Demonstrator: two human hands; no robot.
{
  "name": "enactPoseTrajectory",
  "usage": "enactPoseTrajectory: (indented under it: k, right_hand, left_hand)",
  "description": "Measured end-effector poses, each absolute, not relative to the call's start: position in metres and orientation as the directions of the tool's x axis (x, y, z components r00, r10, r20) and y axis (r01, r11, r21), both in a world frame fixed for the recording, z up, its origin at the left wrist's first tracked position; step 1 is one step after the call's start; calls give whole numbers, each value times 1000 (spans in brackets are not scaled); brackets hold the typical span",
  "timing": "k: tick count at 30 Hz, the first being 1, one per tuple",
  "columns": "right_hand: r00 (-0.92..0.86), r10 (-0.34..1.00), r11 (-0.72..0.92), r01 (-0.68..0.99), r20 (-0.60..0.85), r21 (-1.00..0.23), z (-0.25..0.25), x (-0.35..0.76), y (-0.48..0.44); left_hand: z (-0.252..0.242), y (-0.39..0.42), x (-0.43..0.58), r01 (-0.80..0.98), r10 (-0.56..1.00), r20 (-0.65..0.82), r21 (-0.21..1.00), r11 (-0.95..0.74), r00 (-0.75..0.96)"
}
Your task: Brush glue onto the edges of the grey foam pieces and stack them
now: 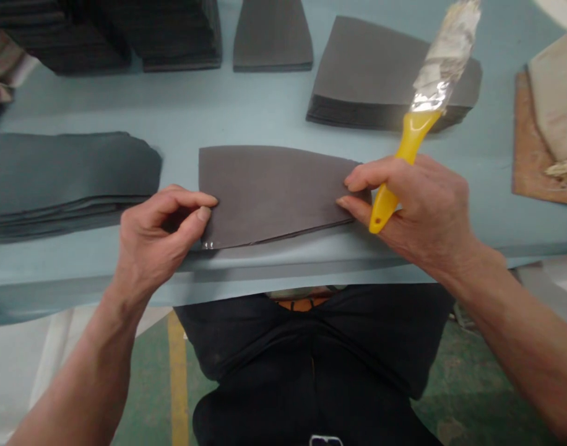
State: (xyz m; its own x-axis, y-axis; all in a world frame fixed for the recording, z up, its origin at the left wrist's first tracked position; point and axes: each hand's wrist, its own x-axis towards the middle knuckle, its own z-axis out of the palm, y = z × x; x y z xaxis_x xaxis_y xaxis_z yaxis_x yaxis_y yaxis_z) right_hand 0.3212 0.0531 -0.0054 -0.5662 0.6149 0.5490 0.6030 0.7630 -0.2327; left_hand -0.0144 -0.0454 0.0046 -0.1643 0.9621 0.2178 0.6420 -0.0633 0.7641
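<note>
A dark grey cut panel [278, 195] lies near the front edge of the table, broad at its left end and narrower at its right. My left hand [165, 229] pinches its left edge between thumb and forefinger. At the narrow end, the thumb and forefinger of my right hand [413, 204] grip the panel. That hand also carries a brush with a yellow handle [416, 133], tucked against the palm, its whitish caked bristles pointing up and away. Small white glossy spots show at the panel's lower left corner. The panel's material cannot be told for sure.
Dark panels lie in a loose pile [70, 173] at left. Behind are a tall dark stack [181, 31], a small stack [273, 37] and a wider stack [362, 62]. A brown board [525, 136] with a stained cloth-like piece sits at right on the blue-covered table [246, 118].
</note>
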Motion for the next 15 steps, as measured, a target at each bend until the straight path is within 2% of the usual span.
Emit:
enactPoseTrajectory:
  k: [7,15]
  right_hand:
    - [-592,560,799,570,580,-191,-3,321,53]
    - [-576,641,747,621,508,-237,-1,322,51]
  left_hand:
    - [6,-45,-20,605,978,159,795,-44,-137]
    - [9,-44,-21,582,986,96,813,1,-136]
